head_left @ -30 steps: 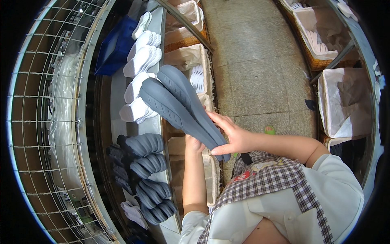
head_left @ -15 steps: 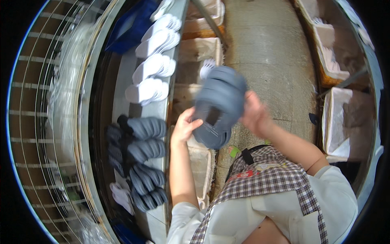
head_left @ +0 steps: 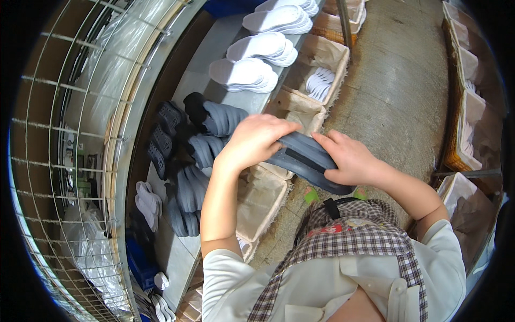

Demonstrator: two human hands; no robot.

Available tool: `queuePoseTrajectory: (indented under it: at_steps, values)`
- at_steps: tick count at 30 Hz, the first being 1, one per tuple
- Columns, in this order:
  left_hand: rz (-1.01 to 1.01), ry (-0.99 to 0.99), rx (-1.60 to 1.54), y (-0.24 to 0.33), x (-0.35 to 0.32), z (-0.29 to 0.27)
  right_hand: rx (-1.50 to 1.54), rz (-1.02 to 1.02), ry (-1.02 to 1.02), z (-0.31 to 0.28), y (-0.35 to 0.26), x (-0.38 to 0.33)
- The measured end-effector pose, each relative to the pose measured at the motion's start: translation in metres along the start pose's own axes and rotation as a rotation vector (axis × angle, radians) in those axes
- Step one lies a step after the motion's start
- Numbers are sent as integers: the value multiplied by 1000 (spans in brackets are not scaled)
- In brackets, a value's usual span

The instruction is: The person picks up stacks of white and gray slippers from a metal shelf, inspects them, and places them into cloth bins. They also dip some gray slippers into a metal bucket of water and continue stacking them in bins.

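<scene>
The long, dark grey, rubbery-looking shoe soles (head_left: 302,146) have turned sideways: the left hand (head_left: 260,139) and right hand (head_left: 351,158) now have fingers round opposite ends, so both share the holding.

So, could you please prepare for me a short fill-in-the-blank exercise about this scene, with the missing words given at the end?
1. The grey soles are held between the left hand and the ____ hand.
2. On the bench, the sole piles higher up in the picture than the grey piles are coloured ____.
3. The footwear showing just beyond the checked apron is coloured ____.

Missing words: right; white; green.
</scene>
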State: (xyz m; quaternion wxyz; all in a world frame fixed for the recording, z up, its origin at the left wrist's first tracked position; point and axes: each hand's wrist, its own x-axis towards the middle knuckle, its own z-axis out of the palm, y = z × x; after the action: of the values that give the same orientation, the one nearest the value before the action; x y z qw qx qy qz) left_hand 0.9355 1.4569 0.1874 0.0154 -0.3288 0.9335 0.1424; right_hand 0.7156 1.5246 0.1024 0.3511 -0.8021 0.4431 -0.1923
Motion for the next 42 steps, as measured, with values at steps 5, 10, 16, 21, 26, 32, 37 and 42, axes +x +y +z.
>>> queuePoseTrajectory:
  at_steps: [5,10,16,21,26,32,37,42]
  values:
    - [-361,816,364,-17,-50,-6,597,-71,146,4,-7,66]
    - [-838,1005,-1134,-62,-84,9,1003,-238,-111,6,-44,170]
    - [-838,1114,-1727,-153,-114,-10,933,-281,-98,37,-93,286]
    - [-925,1147,-1821,-216,-128,-5,628,178,-105,53,-39,318]
    - [-1109,995,-1729,-242,-124,11,923,341,-410,91,-12,330]
    - [-925,734,-1698,-244,-127,7,1188,332,-325,96,-30,336]
    - [-826,825,-1700,-223,-134,-15,1522,193,-392,74,-41,305]
    - [-647,722,-1823,-158,-114,-18,1769,-29,-477,35,-19,235]
